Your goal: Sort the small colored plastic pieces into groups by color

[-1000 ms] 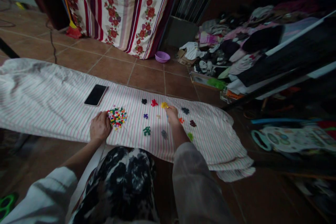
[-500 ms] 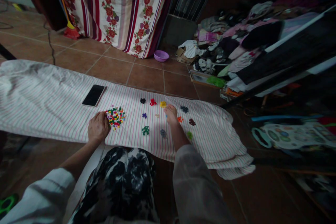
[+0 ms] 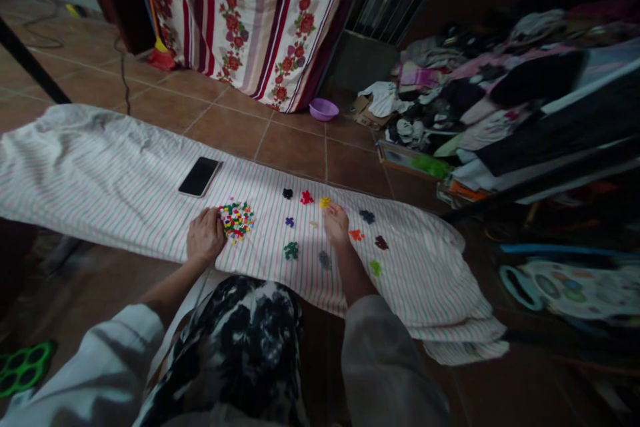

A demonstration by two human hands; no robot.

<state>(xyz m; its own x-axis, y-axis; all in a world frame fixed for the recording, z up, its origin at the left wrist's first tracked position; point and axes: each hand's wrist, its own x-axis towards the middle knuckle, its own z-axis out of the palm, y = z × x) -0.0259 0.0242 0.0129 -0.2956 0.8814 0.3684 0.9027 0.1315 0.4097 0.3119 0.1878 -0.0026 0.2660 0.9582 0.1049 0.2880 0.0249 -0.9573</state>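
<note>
A mixed pile of small colourful pieces (image 3: 238,221) lies on the striped cloth (image 3: 260,187). My left hand (image 3: 205,235) rests flat against the pile's left edge, fingers loosely spread. My right hand (image 3: 336,223) is just below the yellow pieces (image 3: 325,202), fingers pinched; whatever is between them is too small to make out. Around it are single-colour clusters: black (image 3: 287,193), red (image 3: 307,197), purple (image 3: 290,221), green (image 3: 291,250), grey (image 3: 325,259), orange (image 3: 357,235), dark grey (image 3: 367,216), brown (image 3: 381,242) and lime (image 3: 375,267).
A phone (image 3: 200,177) lies on the cloth above my left hand. Beyond the cloth are a purple basin (image 3: 323,109) on the tiled floor, a flowered curtain (image 3: 270,20) and a heap of clothes (image 3: 450,93) at the right.
The view has shifted, so the cloth and everything on it appear further right. My right hand has moved slightly closer to the yellow pieces. My left hand stays beside the mixed pile.
</note>
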